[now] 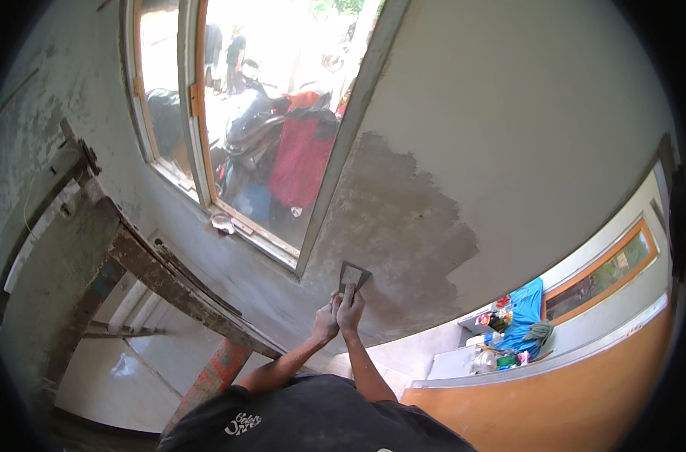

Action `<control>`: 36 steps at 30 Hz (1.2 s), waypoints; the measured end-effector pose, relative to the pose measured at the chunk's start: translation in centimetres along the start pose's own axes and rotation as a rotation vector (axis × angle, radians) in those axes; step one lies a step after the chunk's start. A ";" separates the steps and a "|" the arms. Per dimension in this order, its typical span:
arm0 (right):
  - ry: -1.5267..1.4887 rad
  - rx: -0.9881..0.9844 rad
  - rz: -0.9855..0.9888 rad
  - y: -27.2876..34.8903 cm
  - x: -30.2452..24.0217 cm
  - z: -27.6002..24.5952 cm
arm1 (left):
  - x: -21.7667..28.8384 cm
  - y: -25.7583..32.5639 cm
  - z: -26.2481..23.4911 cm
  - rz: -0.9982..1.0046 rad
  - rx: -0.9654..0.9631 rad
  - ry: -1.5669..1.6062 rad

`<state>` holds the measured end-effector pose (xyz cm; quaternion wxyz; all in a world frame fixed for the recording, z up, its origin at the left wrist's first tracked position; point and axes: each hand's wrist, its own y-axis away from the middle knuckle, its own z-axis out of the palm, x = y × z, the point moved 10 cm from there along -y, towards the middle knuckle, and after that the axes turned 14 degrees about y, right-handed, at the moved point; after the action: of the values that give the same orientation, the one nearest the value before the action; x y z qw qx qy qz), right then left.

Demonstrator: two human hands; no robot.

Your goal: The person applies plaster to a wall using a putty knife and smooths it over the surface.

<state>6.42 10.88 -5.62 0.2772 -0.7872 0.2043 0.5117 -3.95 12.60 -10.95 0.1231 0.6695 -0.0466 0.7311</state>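
A person's left hand (326,320) and right hand (350,307), fingers clenched together around a small scraper (353,276), press its blade against the damp grey plaster patch (403,233) beside a window frame (335,166).

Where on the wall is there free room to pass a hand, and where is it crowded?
Free: grey wall right of the window frame, above the darker wet plaster patch. Crowded: both hands gripping the metal scraper, and the wooden scaffold lower left.

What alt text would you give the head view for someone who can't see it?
Both hands, left hand and right hand, press a putty scraper against a grey wall, beside a darker patch of wet plaster. A wood-framed window is at upper left, a wooden scaffold lower left.
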 end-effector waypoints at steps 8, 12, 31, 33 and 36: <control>0.077 -0.157 0.033 0.4 3.0 1.2 | -3.1 1.0 -0.2 -0.166 -0.018 -0.048; 0.179 -0.353 0.093 1.0 4.5 1.1 | -4.8 1.9 0.0 -0.218 -0.070 0.112; 0.009 -0.825 0.276 6.4 9.5 0.6 | 3.6 5.3 0.0 -0.179 -0.193 0.478; -0.350 -0.840 0.240 7.0 6.6 1.3 | 5.0 6.0 1.1 -0.256 -0.264 0.567; -0.603 -0.788 0.118 6.7 1.3 0.1 | 5.9 5.6 1.6 -0.318 -0.198 0.595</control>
<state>2.75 5.77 -8.39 -0.0240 -0.6361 -0.0496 0.7696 -4.18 7.54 -4.37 0.3080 0.4107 0.0253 0.8578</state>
